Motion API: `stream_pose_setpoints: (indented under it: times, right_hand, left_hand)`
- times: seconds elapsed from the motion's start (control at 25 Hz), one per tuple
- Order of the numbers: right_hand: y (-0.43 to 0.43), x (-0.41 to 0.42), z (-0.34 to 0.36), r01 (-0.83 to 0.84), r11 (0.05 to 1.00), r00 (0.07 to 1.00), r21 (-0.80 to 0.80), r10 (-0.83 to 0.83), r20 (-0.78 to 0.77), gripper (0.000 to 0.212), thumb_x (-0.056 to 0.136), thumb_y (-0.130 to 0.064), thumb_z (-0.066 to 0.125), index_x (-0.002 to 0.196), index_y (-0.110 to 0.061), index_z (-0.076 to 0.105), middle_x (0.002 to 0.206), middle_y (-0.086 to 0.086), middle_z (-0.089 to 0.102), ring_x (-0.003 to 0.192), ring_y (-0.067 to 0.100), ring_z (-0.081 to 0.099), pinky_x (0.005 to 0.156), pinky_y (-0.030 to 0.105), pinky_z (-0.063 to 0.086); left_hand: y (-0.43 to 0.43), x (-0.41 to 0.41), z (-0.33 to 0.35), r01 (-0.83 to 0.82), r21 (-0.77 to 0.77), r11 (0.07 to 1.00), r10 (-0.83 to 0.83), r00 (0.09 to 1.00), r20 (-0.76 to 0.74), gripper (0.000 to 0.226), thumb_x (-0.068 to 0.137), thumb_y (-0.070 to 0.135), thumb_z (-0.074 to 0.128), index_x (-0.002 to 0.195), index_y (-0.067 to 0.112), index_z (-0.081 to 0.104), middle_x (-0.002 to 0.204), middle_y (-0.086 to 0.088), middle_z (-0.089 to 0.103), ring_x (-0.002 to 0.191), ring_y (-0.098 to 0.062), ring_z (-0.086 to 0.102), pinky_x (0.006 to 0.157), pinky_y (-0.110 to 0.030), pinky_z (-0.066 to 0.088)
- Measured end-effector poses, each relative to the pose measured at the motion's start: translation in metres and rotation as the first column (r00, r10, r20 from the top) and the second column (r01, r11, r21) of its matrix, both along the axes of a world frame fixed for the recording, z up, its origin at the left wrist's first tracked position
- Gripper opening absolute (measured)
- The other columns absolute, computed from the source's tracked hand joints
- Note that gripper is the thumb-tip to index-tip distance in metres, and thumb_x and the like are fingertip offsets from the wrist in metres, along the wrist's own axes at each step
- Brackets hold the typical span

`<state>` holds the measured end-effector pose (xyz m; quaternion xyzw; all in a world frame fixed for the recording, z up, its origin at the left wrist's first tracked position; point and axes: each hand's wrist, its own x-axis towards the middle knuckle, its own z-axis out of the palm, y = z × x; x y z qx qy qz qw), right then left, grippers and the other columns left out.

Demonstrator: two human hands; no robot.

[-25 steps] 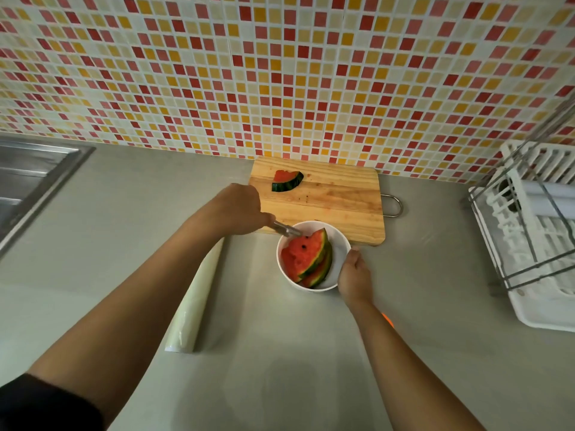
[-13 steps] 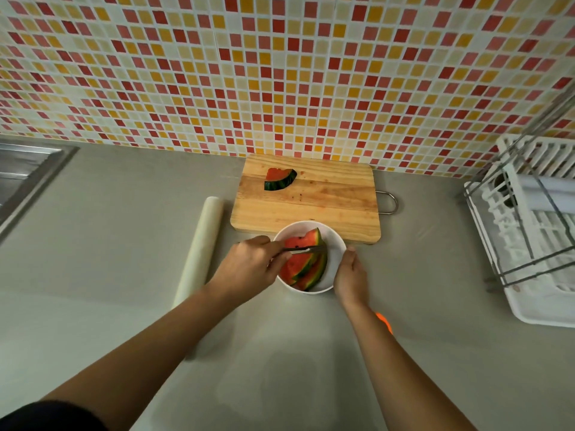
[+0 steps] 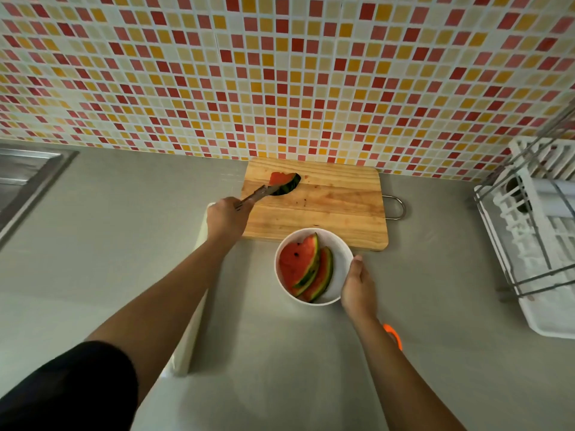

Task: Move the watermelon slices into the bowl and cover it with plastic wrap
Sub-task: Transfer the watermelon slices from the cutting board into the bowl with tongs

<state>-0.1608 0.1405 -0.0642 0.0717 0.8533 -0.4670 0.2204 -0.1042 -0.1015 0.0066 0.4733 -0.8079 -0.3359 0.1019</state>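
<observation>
Two wedges [image 3: 303, 269] in round white bowl [image 3: 339, 276], held by right hand [image 3: 357, 290]; left hand [image 3: 225, 217] grips metal tongs [image 3: 258, 194] touching third wedge [image 3: 284, 181] on wooden board [image 3: 326, 206].

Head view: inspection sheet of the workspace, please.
Surface: grey counter, one wooden cutting board on it.
Job's things: bowl holds watermelon slices; one slice lies on the board; plastic wrap roll lies left of the bowl, partly under the left arm.
Clutter: orange item, mostly hidden by the right forearm.
Hands: left hand grips a utensil, tip at the slice on the board; right hand holds the bowl's side.
Cables: nothing seen.
Surroundings: mosaic tile wall, sink left, dish rack right.
</observation>
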Motion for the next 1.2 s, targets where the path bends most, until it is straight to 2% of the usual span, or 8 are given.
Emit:
stream_pose_setpoints:
  times: [0.24, 0.4, 0.6, 0.72, 0.8, 0.88, 1.08, 1.2]
  right_hand:
    - [0.001, 0.000, -0.004, 0.008, 1.000, 1.000, -0.030, -0.008, 0.000, 0.067, 0.092, -0.058, 0.015, 0.123, -0.017, 0.056, 0.126, 0.012, 0.060, 0.118, 0.032, 0.052, 0.104, 0.054, 0.037]
    - [0.000, 0.000, -0.002, 0.024, 1.000, 1.000, -0.008, -0.024, 0.002, 0.064, 0.094, -0.055, 0.015, 0.125, -0.017, 0.056, 0.129, 0.012, 0.058, 0.121, 0.032, 0.050, 0.105, 0.051, 0.035]
    - [0.001, 0.000, 0.000, 0.016, 1.000, 1.000, -0.003, -0.016, 0.005, 0.065, 0.093, -0.057, 0.015, 0.127, -0.018, 0.055, 0.132, 0.011, 0.057, 0.123, 0.032, 0.049, 0.106, 0.053, 0.034]
    - [0.001, 0.001, 0.001, 0.010, 1.000, 1.000, 0.001, -0.010, 0.009, 0.065, 0.093, -0.057, 0.014, 0.130, -0.019, 0.052, 0.135, 0.011, 0.054, 0.126, 0.032, 0.047, 0.107, 0.053, 0.032]
    - [0.001, 0.001, 0.002, 0.010, 1.000, 1.000, 0.007, -0.010, 0.000, 0.065, 0.093, -0.056, 0.014, 0.131, -0.019, 0.051, 0.137, 0.011, 0.053, 0.127, 0.032, 0.046, 0.108, 0.052, 0.031]
    - [0.000, 0.001, 0.002, 0.011, 1.000, 1.000, 0.006, -0.011, -0.005, 0.063, 0.094, -0.054, 0.015, 0.131, -0.019, 0.051, 0.138, 0.011, 0.052, 0.128, 0.032, 0.045, 0.108, 0.050, 0.031]
    - [0.002, 0.000, 0.001, 0.001, 1.000, 1.000, 0.009, -0.001, -0.006, 0.061, 0.095, -0.053, 0.016, 0.132, -0.019, 0.050, 0.139, 0.011, 0.051, 0.128, 0.032, 0.044, 0.108, 0.050, 0.031]
    - [0.002, -0.001, -0.001, 0.009, 1.000, 1.000, 0.002, -0.009, -0.005, 0.061, 0.094, -0.053, 0.016, 0.131, -0.019, 0.051, 0.138, 0.011, 0.052, 0.127, 0.033, 0.045, 0.107, 0.049, 0.032]
  left_hand:
    - [-0.012, -0.028, -0.030, -0.273, 0.506, 0.818, 0.363, 0.928, -0.087, 0.034, 0.077, 0.049, 0.068, 0.072, 0.017, 0.058, 0.074, 0.000, 0.058, 0.067, -0.016, 0.053, 0.059, -0.029, 0.045]
    - [-0.025, -0.035, -0.033, -0.330, 0.618, 0.713, 0.454, 0.890, -0.048, 0.024, 0.078, 0.034, 0.069, 0.080, 0.012, 0.061, 0.079, -0.003, 0.054, 0.060, -0.015, 0.045, 0.053, -0.026, 0.039]
    - [-0.018, -0.033, -0.018, -0.225, 0.433, 0.873, 0.337, 0.919, -0.203, 0.021, 0.084, 0.027, 0.067, 0.090, 0.008, 0.071, 0.073, 0.000, 0.062, 0.055, -0.013, 0.049, 0.049, -0.023, 0.040]
    - [-0.006, -0.019, -0.011, 0.014, -0.022, 1.000, -0.019, 0.963, -0.268, 0.024, 0.087, 0.028, 0.063, 0.089, 0.007, 0.074, 0.065, -0.003, 0.062, 0.059, -0.019, 0.053, 0.052, -0.026, 0.038]
    - [0.005, -0.006, -0.014, 0.187, -0.360, 0.914, -0.277, 0.936, -0.217, 0.023, 0.087, 0.027, 0.065, 0.090, 0.007, 0.074, 0.073, -0.010, 0.069, 0.065, -0.028, 0.061, 0.057, -0.029, 0.043]
    - [0.014, 0.005, -0.021, 0.291, -0.515, 0.806, -0.427, 0.889, -0.166, 0.025, 0.084, 0.024, 0.069, 0.096, 0.002, 0.073, 0.082, -0.019, 0.071, 0.069, -0.035, 0.067, 0.061, -0.036, 0.052]
    - [0.025, 0.017, -0.025, 0.268, -0.494, 0.827, -0.410, 0.889, -0.204, 0.025, 0.083, 0.022, 0.072, 0.093, -0.001, 0.073, 0.078, -0.022, 0.071, 0.067, -0.037, 0.067, 0.060, -0.037, 0.052]
    - [0.008, 0.009, -0.018, 0.044, -0.088, 0.995, -0.060, 0.981, -0.184, 0.033, 0.085, 0.037, 0.065, 0.082, 0.005, 0.074, 0.070, -0.013, 0.067, 0.067, -0.029, 0.061, 0.060, -0.030, 0.044]
